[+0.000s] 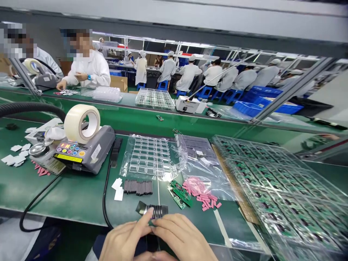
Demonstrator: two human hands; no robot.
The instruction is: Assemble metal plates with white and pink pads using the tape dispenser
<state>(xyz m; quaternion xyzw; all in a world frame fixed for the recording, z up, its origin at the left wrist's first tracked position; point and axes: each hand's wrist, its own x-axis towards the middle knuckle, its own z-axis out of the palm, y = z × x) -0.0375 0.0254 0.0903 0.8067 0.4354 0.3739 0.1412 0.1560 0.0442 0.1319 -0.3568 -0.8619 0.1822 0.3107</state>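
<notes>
**Black ribbed part pinched between both hands at the near edge of the surface**

The green surface runs across the view, with a second green bench beyond it, where a co-worker in a white coat sits, one hand on the bench. Further back, rows of people in white coats sit at another line. On the right of the near surface lies a large stack of clear trays holding small green boards. Left of centre stands a grey tape dispenser with a roll of pale tape on top, and a black hose curves behind it. In the middle, a clear bag holds rows of small transparent frames, and another plastic bag lies just beside it.

Nearer the hands are two green circuit boards, a loose heap of pink strips, a row of black strips and a few white pads.

The left hand and the right hand are both closed on the black ribbed part, fingertips meeting over it, and they hold it just above the surface's near edge. A dark glossy flap sticks out to its left. A sliver of green shows beneath it, too small to identify.
</notes>
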